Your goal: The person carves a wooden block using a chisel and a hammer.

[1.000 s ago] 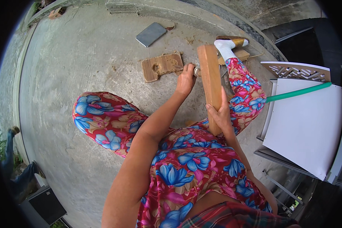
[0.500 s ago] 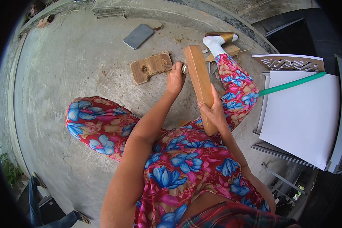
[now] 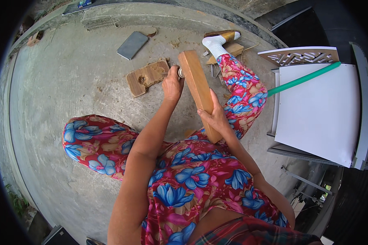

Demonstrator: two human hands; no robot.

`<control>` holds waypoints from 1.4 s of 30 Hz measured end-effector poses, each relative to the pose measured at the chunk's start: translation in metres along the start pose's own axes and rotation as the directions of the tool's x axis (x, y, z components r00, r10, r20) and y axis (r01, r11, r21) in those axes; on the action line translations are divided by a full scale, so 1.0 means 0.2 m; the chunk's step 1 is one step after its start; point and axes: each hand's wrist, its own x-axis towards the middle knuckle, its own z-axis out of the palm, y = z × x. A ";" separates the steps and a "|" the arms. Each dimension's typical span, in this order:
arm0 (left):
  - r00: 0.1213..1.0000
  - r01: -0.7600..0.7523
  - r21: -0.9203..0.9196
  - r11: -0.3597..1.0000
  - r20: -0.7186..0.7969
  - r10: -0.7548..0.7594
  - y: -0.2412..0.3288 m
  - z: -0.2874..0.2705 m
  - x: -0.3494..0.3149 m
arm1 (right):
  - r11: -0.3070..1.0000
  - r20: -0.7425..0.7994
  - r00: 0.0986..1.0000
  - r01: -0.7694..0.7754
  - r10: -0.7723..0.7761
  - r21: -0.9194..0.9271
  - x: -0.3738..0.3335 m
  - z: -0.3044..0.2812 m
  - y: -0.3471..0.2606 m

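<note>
My left hand (image 3: pixel 173 86) is closed round a chisel (image 3: pixel 180 73); the handle's pale ringed end shows past the fingers, and most of the rest is hidden. The chisel points left toward a brown wood-grain board (image 3: pixel 155 74), which lies on the floor with a rough hole and a ragged bite out of its near edge. In my right hand (image 3: pixel 216 117) is a long, thick wooden block (image 3: pixel 197 83), gripped near its lower end. Its upper part is right beside the chisel's end; whether they touch I cannot tell.
Beyond the board lies a dark grey flat book-like slab (image 3: pixel 132 45). Wood scraps (image 3: pixel 229 52) and thin metal pieces sit near my shod foot (image 3: pixel 221 39). On the right stand a white panel (image 3: pixel 317 110), a green tube (image 3: pixel 304 78) and a cut-out lattice board (image 3: pixel 300 56).
The whole view has shifted, so the board, hands and block sit farther left. Both hands keep their holds. The other person's legs at lower left have mostly gone out of view.
</note>
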 end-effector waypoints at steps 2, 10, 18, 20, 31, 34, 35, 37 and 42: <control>1.000 0.009 0.037 0.999 0.013 -0.009 -0.01 0.00 0.02 | 0.991 0.038 0.999 -0.022 0.017 0.131 0.01 -0.01 -0.02; 1.000 -0.004 0.071 0.997 0.002 0.004 -0.01 -0.01 0.02 | 0.997 -0.032 0.999 0.025 -0.022 0.078 0.00 0.03 0.00; 0.998 -0.056 0.099 0.994 -0.020 0.058 0.00 -0.04 0.04 | 0.972 -0.082 0.989 0.135 -0.122 0.191 -0.01 0.04 -0.03; 0.999 -0.049 0.110 0.993 -0.009 0.051 0.02 -0.05 0.04 | 0.999 -0.065 0.997 0.035 -0.036 -0.014 0.01 0.05 0.01; 0.990 -0.139 0.036 0.990 0.023 0.139 -0.02 -0.02 -0.03 | 0.963 -0.140 0.989 0.088 -0.053 0.254 -0.02 -0.04 -0.02; 0.992 -0.126 0.027 0.992 0.004 0.126 -0.02 -0.02 -0.03 | 0.964 -0.155 0.985 0.110 -0.074 0.240 -0.04 -0.03 -0.03; 0.996 -0.084 0.011 0.996 0.042 0.083 -0.01 -0.02 -0.02 | 0.965 -0.158 0.985 0.109 -0.072 0.238 -0.04 -0.04 -0.03; 0.996 -0.039 -0.001 0.999 0.075 0.039 -0.01 -0.03 -0.02 | 0.976 -0.148 0.983 0.134 -0.108 0.175 -0.04 -0.04 -0.03; 0.996 -0.068 -0.006 0.998 0.048 0.069 -0.02 -0.04 -0.02 | 0.977 -0.107 0.989 0.116 -0.097 0.182 -0.03 0.02 -0.01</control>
